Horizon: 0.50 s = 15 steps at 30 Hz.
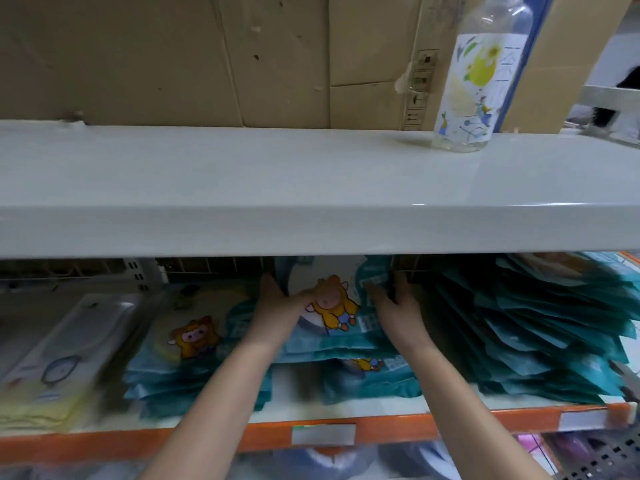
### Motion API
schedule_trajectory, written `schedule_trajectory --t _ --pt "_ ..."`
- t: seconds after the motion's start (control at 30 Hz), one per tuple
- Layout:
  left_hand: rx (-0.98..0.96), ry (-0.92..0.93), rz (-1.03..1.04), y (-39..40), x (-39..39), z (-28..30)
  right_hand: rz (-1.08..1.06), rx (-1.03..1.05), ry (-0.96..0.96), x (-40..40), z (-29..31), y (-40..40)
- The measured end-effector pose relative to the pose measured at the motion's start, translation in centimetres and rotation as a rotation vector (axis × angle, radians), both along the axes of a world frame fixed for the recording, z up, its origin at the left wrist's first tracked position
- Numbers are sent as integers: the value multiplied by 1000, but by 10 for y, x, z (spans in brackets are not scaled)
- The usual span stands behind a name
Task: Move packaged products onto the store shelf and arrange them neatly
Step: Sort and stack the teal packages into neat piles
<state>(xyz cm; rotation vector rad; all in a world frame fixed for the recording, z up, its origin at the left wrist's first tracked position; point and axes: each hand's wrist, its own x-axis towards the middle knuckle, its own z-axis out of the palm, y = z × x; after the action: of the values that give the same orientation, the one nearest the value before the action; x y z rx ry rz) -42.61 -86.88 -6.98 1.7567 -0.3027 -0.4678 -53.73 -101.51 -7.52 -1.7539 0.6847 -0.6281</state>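
A flat teal plastic packet printed with a cartoon animal (pixel 332 306) is held at both side edges by the left hand (pixel 277 303) and right hand (pixel 394 303), over the middle teal stack (pixel 363 375) on the orange-edged shelf (pixel 450 422). Placement is judged under way; next, lowering squarely and aligning edges is called for.

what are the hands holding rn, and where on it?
Both hold one teal cartoon package: left hand at its left edge, right hand at its right edge.

Overhead light brightly illuminates the upper shelf (pixel 277 174), producing soft glare near the bottle (pixel 481 81). The lower shelf (pixel 346 415) lies in shadow beneath it. Motion blur softens the packets (pixel 194 341). Wide-angle distortion bends straight edges at the frame borders.
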Motion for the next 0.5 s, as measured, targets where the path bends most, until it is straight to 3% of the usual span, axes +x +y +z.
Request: schedule_trajectory --t 0.23,0.4,0.5 --pt "113 -28 -1 104 72 25 141 76 40 64 16 86" --pt "242 -121 85 149 103 8 185 53 114 101 6 133" --pt "362 -131 75 162 110 -6 140 -98 240 115 -16 144"
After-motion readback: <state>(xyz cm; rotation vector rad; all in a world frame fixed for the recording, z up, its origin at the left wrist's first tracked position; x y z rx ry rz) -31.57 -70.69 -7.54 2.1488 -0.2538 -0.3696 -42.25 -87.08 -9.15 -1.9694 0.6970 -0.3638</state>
